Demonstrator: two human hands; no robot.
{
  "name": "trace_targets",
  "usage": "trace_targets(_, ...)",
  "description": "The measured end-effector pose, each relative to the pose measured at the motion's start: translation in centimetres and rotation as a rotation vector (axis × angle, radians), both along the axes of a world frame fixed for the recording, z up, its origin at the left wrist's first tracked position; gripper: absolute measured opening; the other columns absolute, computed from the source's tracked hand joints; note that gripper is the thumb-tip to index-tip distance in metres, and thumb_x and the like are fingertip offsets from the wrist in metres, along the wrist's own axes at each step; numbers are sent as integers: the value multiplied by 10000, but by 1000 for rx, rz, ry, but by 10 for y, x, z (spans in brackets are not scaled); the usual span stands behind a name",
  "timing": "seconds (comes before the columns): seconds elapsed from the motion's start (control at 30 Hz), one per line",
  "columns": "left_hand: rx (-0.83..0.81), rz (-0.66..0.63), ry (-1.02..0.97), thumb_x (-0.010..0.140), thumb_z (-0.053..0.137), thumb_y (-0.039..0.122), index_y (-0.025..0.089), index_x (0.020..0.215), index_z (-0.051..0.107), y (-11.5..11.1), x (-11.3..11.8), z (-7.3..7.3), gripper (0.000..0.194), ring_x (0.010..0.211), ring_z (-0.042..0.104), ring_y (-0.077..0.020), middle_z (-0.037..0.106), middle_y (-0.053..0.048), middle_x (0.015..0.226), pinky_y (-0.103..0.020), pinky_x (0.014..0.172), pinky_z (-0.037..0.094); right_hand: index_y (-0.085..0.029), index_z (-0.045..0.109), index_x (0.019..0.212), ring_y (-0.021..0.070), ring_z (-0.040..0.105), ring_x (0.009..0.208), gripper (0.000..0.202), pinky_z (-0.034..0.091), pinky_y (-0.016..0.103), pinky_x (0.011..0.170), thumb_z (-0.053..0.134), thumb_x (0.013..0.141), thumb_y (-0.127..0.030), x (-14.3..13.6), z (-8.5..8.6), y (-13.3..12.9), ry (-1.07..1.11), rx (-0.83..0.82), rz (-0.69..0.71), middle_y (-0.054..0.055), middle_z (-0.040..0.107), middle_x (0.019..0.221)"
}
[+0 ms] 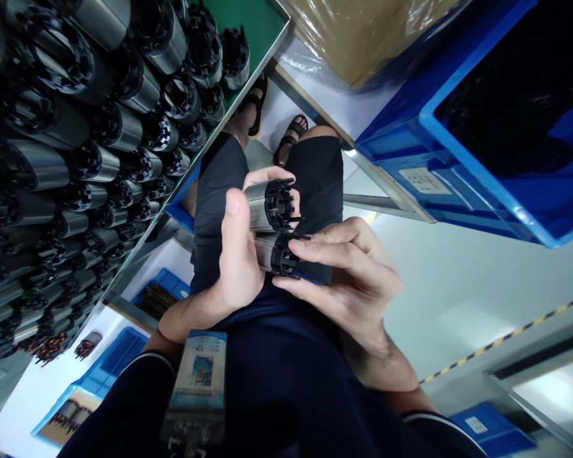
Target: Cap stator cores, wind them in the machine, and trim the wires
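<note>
My left hand (241, 245) is closed around two metal motor stators, one above the other, held over my lap. The upper stator (260, 207) has a black slotted plastic end facing right. Below it, the lower stator (266, 253) shows the same kind of black end. With thumb and fingers pinched, my right hand (348, 270) grips the black plastic end of the lower stator at its rim. Whether a separate small part sits between these fingertips cannot be made out.
Rows of similar stators stand on a green-topped tray (262, 19) at left. A blue bin (410, 159) with dark contents sits at right, beside a plastic-wrapped carton (353, 38). Lower left are a blue tray (119, 356) and a single stator (93, 340) with copper-coloured ends.
</note>
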State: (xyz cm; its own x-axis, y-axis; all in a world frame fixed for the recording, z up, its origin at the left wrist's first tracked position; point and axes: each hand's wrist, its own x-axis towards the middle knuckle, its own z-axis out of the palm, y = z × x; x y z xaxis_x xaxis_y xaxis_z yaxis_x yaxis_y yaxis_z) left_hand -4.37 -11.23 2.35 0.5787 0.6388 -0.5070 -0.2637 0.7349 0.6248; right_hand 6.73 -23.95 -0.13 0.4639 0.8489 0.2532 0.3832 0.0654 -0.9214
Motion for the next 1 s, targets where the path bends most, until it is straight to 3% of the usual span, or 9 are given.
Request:
trace_targets(0.13,-35,-37,-2,1095,620,916,284,1144,748,0,1,-1,647,853,552,-237,598,-72,973,-413,816,572,-423,861,1525,214,796,969,613,735,374,808,1051,960,-281,5,2,0,-11,-49,72,27,774,1096)
trace_targets(0.27,-2,7,53,1157,522,890,273,1116,750,1,3,-5,660,814,546,-216,607,-59,926,-382,768,552,-385,840,1540,211,784,942,606,741,374,818,1032,978,-263,8,4,1,-23,-70,108,29,755,1092)
trace_targets(0.43,48,-10,57,1143,597,850,301,1131,791,2,0,-11,583,891,613,-239,633,-70,934,-401,857,613,-299,873,1407,302,822,1289,509,764,478,1076,1044,940,-191,7,5,0,-61,-105,92,124,795,1430)
trace_targets(0.57,140,-44,147,1076,641,926,328,1185,768,-4,-1,-11,620,941,617,-270,650,-83,1017,-438,953,643,-257,880,1262,273,869,1160,328,776,446,1003,1014,969,-200,1,3,2,55,-53,19,93,873,1307)
trace_targets(0.63,166,-19,178,1068,635,939,328,1192,760,-7,0,-8,636,918,613,-267,641,-80,1020,-425,922,637,-260,878,1198,272,873,1128,267,775,452,988,1005,973,-193,-2,3,4,92,-70,-11,81,882,1256)
trace_targets(0.73,88,-8,122,1100,616,893,326,1171,758,-7,4,-4,589,863,597,-250,627,-68,992,-406,823,603,-274,879,1253,282,859,1115,306,771,468,978,999,978,-210,-4,4,5,141,-91,-2,78,883,1198)
trace_targets(0.87,-73,-45,108,1102,612,905,296,1122,741,-1,6,-4,623,845,616,-241,642,-71,970,-414,811,603,-272,895,1317,271,843,1094,327,777,432,890,957,1009,-184,-4,7,2,10,-35,1,100,847,1205)
trace_targets(1.0,-94,-78,125,1087,658,868,326,1122,746,-3,4,-13,551,855,663,-256,663,-62,953,-423,820,630,-279,905,1338,280,849,1058,382,777,433,857,983,979,-172,-1,6,1,-137,-48,42,109,825,1194)
